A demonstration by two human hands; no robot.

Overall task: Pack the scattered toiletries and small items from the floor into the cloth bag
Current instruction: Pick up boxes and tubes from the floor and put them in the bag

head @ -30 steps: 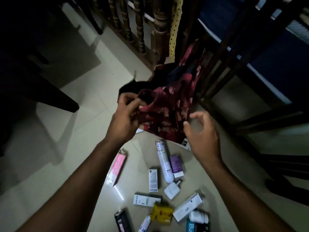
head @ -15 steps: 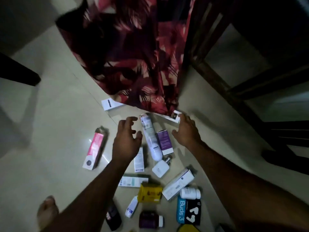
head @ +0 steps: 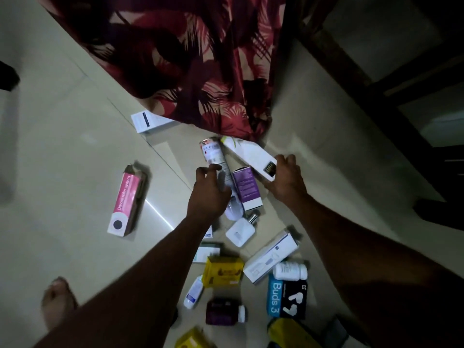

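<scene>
While right hand (head: pixel 285 182) clasps light, stiff white carton (head: pixel 248 156) end-on and left hand (head: pixel 209 194) hovers unclenched, take slippery spray can (head: pixel 216 159) mid-body.

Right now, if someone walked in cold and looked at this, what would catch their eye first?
Probably the red floral cloth bag spread across the top of the floor. Below it, two bare hands reach into a scatter of toiletries: the left hand over a white spray can, the right hand on a long white box. A pink box lies apart, left.
</scene>
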